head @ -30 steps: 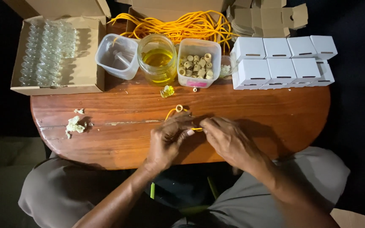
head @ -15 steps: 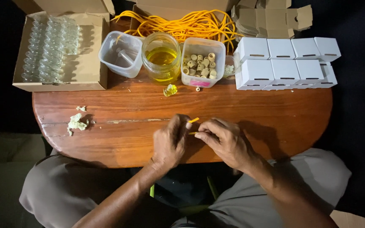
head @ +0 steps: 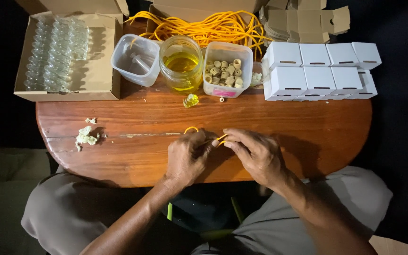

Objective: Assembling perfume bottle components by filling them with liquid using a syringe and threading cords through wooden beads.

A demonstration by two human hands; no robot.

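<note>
Both hands are working low over the wooden table [head: 133, 118], close together. The left hand [head: 187, 158] and right hand [head: 256, 153] are each pinching a thin yellow cord [head: 221, 138] in a narrow grip; it is running between their fingertips, with a small loop poking out above the left knuckles.

Most of the yellow cord [head: 220, 138] hidden inside the left hand [head: 187, 158] and right hand [head: 256, 156], fingertip grip indistinct, orange cord bundle [head: 204, 26] and folded cardboard flats [head: 303, 21] cut off by top edge, glass vials [head: 55, 52] individually blurred, surroundings lost in darkness.
</note>
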